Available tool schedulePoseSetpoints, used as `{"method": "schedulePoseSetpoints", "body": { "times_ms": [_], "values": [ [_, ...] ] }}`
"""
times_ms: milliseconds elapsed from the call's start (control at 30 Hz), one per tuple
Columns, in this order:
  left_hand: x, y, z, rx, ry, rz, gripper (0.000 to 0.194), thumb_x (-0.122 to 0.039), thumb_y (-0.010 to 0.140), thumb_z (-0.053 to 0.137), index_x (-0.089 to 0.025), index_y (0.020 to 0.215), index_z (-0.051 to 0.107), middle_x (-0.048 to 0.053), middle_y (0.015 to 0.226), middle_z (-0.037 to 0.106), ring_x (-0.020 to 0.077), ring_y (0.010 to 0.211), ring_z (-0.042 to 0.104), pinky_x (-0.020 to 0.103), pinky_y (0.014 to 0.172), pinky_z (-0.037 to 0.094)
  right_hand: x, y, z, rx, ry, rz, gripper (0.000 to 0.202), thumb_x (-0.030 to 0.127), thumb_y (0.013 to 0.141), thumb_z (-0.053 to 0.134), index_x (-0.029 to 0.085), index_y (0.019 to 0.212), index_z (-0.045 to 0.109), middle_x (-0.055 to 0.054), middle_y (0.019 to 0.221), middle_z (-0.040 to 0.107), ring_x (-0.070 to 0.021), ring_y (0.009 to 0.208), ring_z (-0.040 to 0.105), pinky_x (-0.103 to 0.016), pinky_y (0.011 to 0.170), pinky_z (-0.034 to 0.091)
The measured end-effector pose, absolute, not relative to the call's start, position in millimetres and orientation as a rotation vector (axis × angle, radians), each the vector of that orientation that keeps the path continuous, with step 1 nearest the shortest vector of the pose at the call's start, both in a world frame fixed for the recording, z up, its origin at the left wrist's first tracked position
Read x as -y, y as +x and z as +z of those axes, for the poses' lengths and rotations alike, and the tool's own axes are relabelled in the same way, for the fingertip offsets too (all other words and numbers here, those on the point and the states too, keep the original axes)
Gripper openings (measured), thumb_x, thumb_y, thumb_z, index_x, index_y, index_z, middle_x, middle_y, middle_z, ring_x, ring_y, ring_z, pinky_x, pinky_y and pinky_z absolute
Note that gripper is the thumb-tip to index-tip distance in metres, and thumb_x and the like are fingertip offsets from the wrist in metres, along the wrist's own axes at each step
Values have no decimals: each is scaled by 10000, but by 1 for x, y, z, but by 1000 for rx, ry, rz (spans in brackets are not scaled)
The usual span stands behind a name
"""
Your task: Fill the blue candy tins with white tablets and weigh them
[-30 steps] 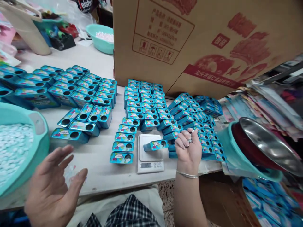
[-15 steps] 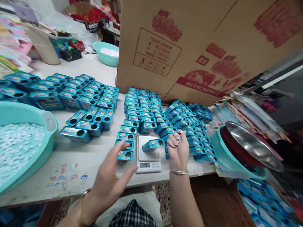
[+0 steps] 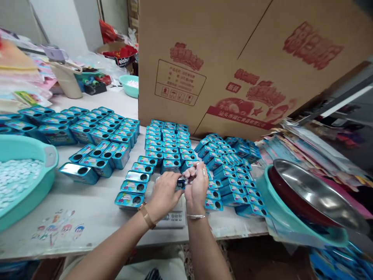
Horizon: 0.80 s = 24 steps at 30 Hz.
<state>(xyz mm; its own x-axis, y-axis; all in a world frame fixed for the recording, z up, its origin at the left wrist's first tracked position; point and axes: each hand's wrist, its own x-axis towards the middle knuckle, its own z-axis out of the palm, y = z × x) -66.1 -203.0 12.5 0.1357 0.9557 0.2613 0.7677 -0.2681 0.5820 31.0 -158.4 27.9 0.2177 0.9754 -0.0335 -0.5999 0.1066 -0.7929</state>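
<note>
Over the scale, my left hand (image 3: 163, 191) is closed around a small blue tin (image 3: 180, 185), covering most of it. The tin's dark round opening faces my right hand (image 3: 198, 187), which is curled beside it with small pale candies in the fingers. Fingers and tin meet closely, so I cannot tell whether any candy is passing in. Beneath the hands is a white digital scale (image 3: 176, 221), mostly hidden. A row of blue tins (image 3: 133, 186) stands left of the scale, and more tins (image 3: 213, 194) stand to its right.
A turquoise basin (image 3: 50, 155) of pale candies sits at the left. Rows of blue tins (image 3: 171, 149) stand before a large cardboard box (image 3: 186, 97). On the right, a steel bowl (image 3: 305, 190) rests over other basins. A beige tumbler (image 3: 68, 79) stands behind.
My left hand has moved from open in the air to gripping the tin on the scale. My right hand, still closed on candies, has come to the tin's opening. The view has shifted.
</note>
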Motion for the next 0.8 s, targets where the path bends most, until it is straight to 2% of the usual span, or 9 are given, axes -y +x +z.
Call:
{"method": "schedulePoseSetpoints", "body": {
  "times_ms": [133,200,300,367,567,700,800],
  "values": [
    [201,-64,8,-1669,2102,885,331,-189,780,668,-181,1102,593,67,1034,636,256,1007,567,415,861,495,155,32,26,545,-742,1306,237,418,878,582,193,815,539,94,545,368,-41,432,321,-167,419,283],
    [205,-67,8,-1623,2100,930,428,-200,767,694,-174,1173,562,85,1123,624,267,1081,555,432,922,485,153,39,29,476,-694,1377,217,386,898,557,190,808,529,100,537,353,-36,402,267,-164,380,218],
    [222,-86,16,-1536,2090,1113,621,-251,781,707,-183,1339,442,111,1335,527,268,1259,466,445,1066,408,155,61,38,320,-575,1531,258,346,965,432,186,772,491,110,511,302,-40,371,195,-171,349,158],
    [243,-107,28,-1580,1997,1302,617,-276,813,684,-217,1368,420,93,1376,498,255,1291,448,444,1109,371,162,81,44,266,-499,1554,302,335,994,358,183,761,475,107,510,297,-44,367,201,-175,345,165],
    [302,-160,43,-1782,1356,1777,450,-252,814,685,-239,1243,551,51,1200,606,230,1117,597,413,1029,471,195,115,46,269,-457,1472,284,324,1003,344,183,806,493,95,522,328,-55,378,238,-194,352,200],
    [317,-161,27,-1759,1246,1773,371,-252,815,681,-231,1176,597,41,1118,645,214,1038,633,384,978,502,203,111,39,278,-499,1480,254,331,990,389,187,808,494,98,525,328,-59,383,227,-196,353,203],
    [316,-155,18,-1725,1310,1699,384,-256,821,675,-241,1194,585,42,1122,647,211,1021,635,388,970,499,203,108,39,300,-523,1467,228,326,974,432,189,803,494,101,526,320,-56,385,217,-192,354,203]
  ]
}}
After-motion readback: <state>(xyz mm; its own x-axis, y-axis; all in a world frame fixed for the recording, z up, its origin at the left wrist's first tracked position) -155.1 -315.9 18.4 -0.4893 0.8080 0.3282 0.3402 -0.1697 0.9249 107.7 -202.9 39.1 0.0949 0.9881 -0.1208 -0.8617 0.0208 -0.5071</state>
